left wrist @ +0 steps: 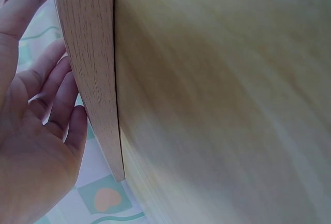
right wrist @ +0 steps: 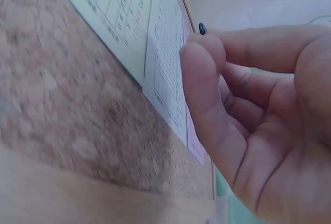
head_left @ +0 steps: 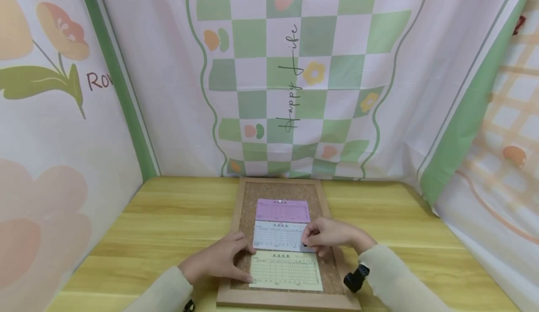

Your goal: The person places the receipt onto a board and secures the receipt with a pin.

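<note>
A framed cork board lies on the table with three printed slips in a column: a pink slip, a pale blue slip and a yellow slip. My right hand is over the right end of the blue slip. Its thumb and finger pinch a small dark thumbtack, whose point is hidden. With spread, relaxed fingers, my left hand rests at the board's left side, its thumb by the yellow slip's lower left corner. A white tack sits at the pink slip's top edge.
The board's wooden frame forms a raised edge on the wooden table. A patterned curtain hangs behind the table and more cloth hangs at both sides. A black wrist device is strapped on the right arm.
</note>
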Motion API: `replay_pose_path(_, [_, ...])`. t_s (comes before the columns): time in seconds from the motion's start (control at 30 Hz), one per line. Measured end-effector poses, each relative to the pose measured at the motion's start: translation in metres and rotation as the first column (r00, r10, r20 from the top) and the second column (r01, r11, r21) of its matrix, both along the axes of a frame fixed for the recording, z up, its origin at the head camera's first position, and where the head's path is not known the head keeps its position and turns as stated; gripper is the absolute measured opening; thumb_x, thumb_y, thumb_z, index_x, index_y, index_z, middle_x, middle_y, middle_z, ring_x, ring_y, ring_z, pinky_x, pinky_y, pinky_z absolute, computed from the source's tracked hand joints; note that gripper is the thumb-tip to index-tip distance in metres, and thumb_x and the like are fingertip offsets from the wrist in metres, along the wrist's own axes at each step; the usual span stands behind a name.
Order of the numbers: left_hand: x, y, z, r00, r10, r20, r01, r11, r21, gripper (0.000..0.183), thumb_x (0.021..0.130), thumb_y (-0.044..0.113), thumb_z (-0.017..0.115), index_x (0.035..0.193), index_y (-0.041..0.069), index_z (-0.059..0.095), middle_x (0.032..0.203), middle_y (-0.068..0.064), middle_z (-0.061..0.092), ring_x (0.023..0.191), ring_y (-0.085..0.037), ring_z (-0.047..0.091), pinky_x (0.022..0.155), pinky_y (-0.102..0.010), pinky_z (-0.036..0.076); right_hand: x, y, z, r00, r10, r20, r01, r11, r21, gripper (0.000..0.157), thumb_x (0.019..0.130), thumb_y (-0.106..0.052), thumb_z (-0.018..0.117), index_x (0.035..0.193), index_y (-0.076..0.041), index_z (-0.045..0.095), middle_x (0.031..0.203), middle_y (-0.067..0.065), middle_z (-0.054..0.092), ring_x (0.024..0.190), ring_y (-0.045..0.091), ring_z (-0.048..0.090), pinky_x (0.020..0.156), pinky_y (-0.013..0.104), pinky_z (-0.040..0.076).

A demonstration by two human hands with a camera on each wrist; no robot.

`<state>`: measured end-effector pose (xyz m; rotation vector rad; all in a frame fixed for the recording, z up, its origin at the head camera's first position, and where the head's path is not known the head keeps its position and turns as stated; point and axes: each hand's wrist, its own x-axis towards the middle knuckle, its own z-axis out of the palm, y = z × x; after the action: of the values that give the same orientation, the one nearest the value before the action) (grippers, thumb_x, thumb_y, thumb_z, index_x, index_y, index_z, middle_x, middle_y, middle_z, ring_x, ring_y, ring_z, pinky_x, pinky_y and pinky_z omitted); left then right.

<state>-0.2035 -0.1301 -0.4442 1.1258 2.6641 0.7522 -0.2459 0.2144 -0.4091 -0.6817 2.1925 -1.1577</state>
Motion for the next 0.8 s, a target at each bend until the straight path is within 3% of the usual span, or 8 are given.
replay_pose_path(0.37, [0.000,0.000,0.001,1.000,0.004,0.004,-0.004,1.000,-0.006,0.064,0.078,0.057,0.080,0.122,0.014,0.065,0.112,0.011,0.049,0.105,-0.006,0.044,0.096,-0.028,0.043,0.002,-0.014,-0.005,1.000,-0.028,-0.002,0.028,0.999,-0.031,0.013,0.098,-0.009,0.063,0.100,0.001,0.070,0.076,0.006,0.061,0.069,0.015,0.055,0.064,0.029,0.054])
replay_pose_path(0.53, [0.000,0.000,0.001,1.000,0.008,-0.003,-0.008,1.000,-0.013,0.064,0.078,0.057,0.080,0.122,0.014,0.065,0.111,0.011,0.050,0.105,-0.006,0.044,0.096,-0.029,0.043,0.001,-0.021,-0.008,1.000,-0.003,0.000,0.003,0.999,-0.038,0.014,0.098,-0.010,0.064,0.101,0.001,0.072,0.076,0.002,0.063,0.068,0.011,0.056,0.063,0.025,0.052])
replay_pose_path(0.8, [0.001,0.000,0.001,1.000,0.005,-0.005,-0.005,1.000,-0.012,0.063,0.078,0.056,0.081,0.122,0.014,0.065,0.110,0.010,0.050,0.103,-0.007,0.045,0.093,-0.027,0.044,0.003,-0.037,-0.012,1.000,-0.018,0.011,0.019,0.999,-0.035,0.011,0.097,-0.009,0.065,0.099,-0.002,0.073,0.075,0.007,0.065,0.067,0.013,0.060,0.065,0.031,0.057])
